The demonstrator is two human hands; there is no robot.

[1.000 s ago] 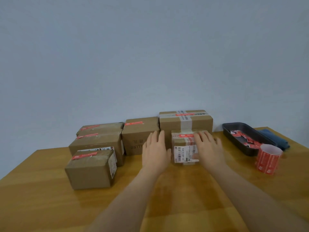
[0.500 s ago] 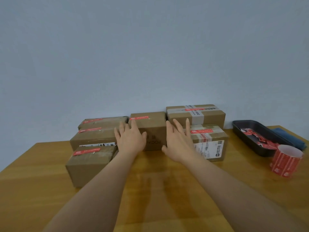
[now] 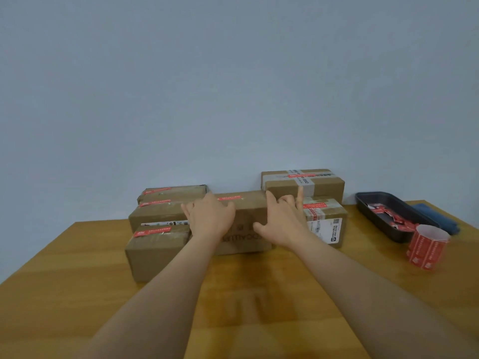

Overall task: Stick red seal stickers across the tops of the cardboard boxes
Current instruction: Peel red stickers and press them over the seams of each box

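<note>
Both hands have left the small label-covered cardboard box (image 3: 325, 224), now resting at right, and closed in on the plain brown cardboard box in the middle (image 3: 243, 224). Left hand (image 3: 210, 218) grips its left top edge, fingers curled over; right hand (image 3: 281, 221) holds the right side, thumb on the front face, forefinger raised. This box already carries a red seal sticker (image 3: 229, 197) on top. Judgement: box being repositioned, not sealed. Red sticker roll (image 3: 426, 248) stands untouched, well apart at right on the wooden table (image 3: 77, 294).
</note>
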